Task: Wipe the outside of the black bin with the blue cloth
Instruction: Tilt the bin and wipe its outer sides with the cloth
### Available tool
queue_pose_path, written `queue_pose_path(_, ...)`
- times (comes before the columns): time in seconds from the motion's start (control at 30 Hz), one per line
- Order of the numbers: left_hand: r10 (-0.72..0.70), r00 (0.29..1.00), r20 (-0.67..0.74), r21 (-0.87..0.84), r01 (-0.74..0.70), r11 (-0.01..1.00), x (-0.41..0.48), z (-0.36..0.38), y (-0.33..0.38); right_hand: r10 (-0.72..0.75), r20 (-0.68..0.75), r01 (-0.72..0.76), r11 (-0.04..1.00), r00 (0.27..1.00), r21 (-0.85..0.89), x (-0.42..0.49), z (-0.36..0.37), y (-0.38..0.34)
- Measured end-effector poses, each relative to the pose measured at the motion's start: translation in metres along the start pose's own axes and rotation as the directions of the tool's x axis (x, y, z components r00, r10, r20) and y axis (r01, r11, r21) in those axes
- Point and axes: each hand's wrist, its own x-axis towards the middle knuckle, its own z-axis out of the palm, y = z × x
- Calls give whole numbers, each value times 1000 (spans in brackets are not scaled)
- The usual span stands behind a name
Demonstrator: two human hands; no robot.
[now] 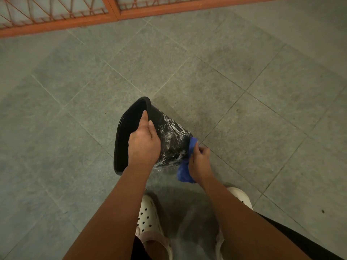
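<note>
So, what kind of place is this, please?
Probably a balcony or an outdoor corridor of a home: grey stone-like floor tiles, an orange metal railing along the far edge, and the person wears white perforated clogs.

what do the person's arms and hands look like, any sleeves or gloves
Both forearms are bare, with no sleeves in view. The left hand and right hand wear no gloves, and no rings, watch or bands show. Fingernails look short and unpainted.
</note>
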Motion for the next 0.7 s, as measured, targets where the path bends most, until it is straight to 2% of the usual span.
queue_pose_path(0.03, 3, 1000, -1, -1, -3, 1000, 0, 1, 0, 14, 11, -14, 1000, 1000, -26, -5, 1, 0)
queue_pose_path(0.1, 1, 1000, -7, 4, -1, 1000, 3, 2, 0, -56, -19, 55, 997, 998, -58, -19, 9, -2)
queue_pose_path(0.27, -2, 1000, 9, 10, 2, 1000, 7, -2, 0, -107, -47, 106, 994, 993, -29, -20, 20, -8)
queue_pose_path(0.37, 7, 1000, 3, 24, -7, 1000, 6, -1, 1, 32, -88, -35, 999, 996, -34, -8, 11, -5)
queue_pose_path(0.43, 29, 999, 16, 37, -29, 999, 6, 2, 3, 52, -72, -56, 997, 996, -57, -11, 9, -7)
queue_pose_path(0.57, 13, 999, 31, 61, -15, 998, 10, 0, 5, -172, -35, 167, 979, 984, -120, -27, 17, -13)
queue_pose_path(0.7, 13, 997, 73, 83, -19, 996, 12, -2, 9, -210, -72, 201, 973, 975, -113, -9, 16, -14)
